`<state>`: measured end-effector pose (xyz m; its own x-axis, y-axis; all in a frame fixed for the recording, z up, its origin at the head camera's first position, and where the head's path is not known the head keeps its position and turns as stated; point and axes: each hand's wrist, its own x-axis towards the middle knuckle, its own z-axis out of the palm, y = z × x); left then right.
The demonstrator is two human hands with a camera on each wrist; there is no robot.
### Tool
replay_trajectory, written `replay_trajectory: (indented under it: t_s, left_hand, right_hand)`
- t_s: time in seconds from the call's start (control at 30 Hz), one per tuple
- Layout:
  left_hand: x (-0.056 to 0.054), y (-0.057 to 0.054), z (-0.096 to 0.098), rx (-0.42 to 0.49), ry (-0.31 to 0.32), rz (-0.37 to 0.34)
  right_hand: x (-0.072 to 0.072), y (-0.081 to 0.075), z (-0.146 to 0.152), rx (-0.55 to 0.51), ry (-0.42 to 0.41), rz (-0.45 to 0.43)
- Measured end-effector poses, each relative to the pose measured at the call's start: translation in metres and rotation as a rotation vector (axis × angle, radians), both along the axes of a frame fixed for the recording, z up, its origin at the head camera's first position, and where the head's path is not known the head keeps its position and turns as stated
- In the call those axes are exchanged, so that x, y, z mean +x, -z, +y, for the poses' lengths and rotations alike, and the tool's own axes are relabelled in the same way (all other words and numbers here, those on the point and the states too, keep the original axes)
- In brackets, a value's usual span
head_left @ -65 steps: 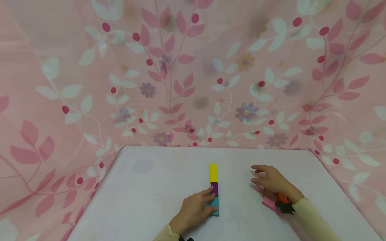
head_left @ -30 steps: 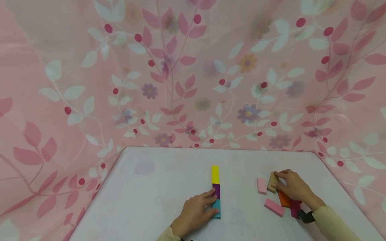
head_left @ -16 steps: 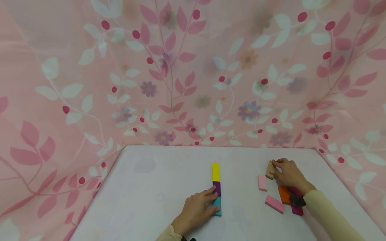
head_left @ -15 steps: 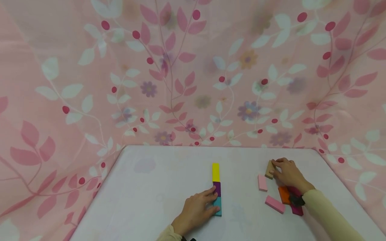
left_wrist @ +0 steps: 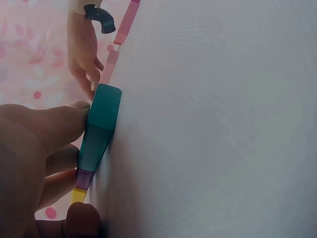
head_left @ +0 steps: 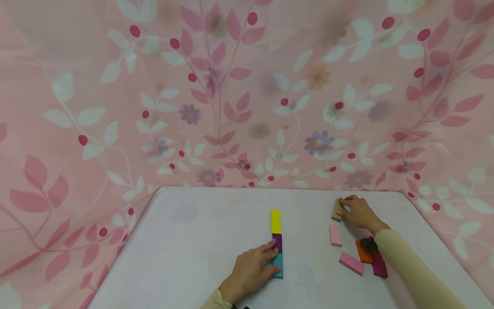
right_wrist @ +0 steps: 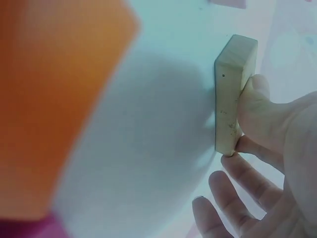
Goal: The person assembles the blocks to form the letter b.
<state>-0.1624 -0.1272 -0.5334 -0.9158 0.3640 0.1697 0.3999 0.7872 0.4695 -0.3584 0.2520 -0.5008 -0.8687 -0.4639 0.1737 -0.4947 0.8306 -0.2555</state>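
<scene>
In the head view a yellow block (head_left: 275, 221), a purple block (head_left: 277, 243) and a teal block (head_left: 278, 260) lie end to end in a straight row on the table. My left hand (head_left: 248, 269) rests along the row's left side, fingertips on the purple and teal blocks. The left wrist view shows its thumb against the teal block (left_wrist: 103, 114). At the right, my right hand (head_left: 360, 212) pinches a beige wooden block (head_left: 336, 211) between thumb and finger, near the table's far edge. In the right wrist view, the other fingers are spread apart below the beige block (right_wrist: 230, 94).
A light pink block (head_left: 335, 235) lies just nearer than the beige one. Closer still are a pink block (head_left: 351, 263), an orange block (head_left: 363, 251) and a magenta block (head_left: 380, 265), partly under the right wrist strap. Pink floral cloth (head_left: 247, 94) hangs behind the table.
My right hand came down on the beige block, took hold of it and carried it away from the other loose blocks, toward the far edge and slightly left. My left hand stayed on the row.
</scene>
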Motion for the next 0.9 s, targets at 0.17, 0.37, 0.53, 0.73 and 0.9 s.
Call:
replay_trajectory:
  t_s: [0.17,0.37,0.53,0.73,0.9]
  left_hand:
    - [0.0,0.0,-0.001,-0.004,0.001,0.0]
    - [0.0,0.001,-0.002,0.012,0.011,-0.013]
    - [0.0,0.001,-0.001,0.008,0.013,0.004]
    - [-0.001,0.0,0.0,0.008,0.004,0.001]
    - [0.001,-0.001,0.0,0.004,-0.002,-0.007]
  right_hand:
    - [-0.008,0.001,-0.01,-0.016,-0.022,-0.007]
    - [-0.014,0.004,-0.032,-0.036,-0.061,-0.008]
    - [-0.017,-0.001,-0.059,-0.041,-0.084,-0.008]
    - [-0.021,0.0,-0.087,-0.071,-0.067,-0.032]
    - [-0.023,0.002,-0.102,-0.076,-0.072,-0.034]
